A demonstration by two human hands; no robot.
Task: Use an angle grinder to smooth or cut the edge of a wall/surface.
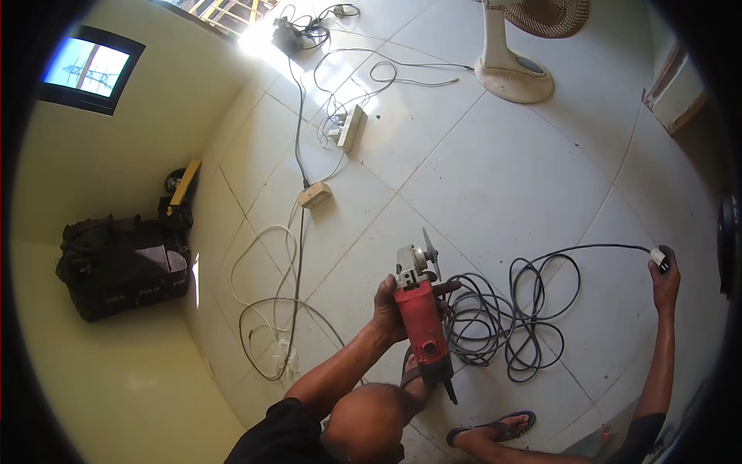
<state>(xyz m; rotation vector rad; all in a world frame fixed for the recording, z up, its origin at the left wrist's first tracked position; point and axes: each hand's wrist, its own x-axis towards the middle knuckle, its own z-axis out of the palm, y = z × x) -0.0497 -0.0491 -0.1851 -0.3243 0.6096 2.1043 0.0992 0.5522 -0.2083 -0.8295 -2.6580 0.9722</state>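
Observation:
My left hand (389,313) is wrapped round a red angle grinder (421,317), its silver gear head and disc guard pointing up and away from me. The grinder's disc (430,251) stands edge-on at the right of the head. Out at the far right, my right hand (665,282) grips a white-and-black plug (658,260) at the end of a dark cord. That cord (533,298) runs left into loose coils on the tiles, partly behind the grinder. The fingers under the grinder body are mostly hidden.
Two power strips, one farther off (352,128) and one nearer (314,196), lie on the white tiled floor among trailing cables. A pedestal fan (516,77) stands at the back. A black bag (127,271) rests by the left wall. My sandalled foot (502,428) is below.

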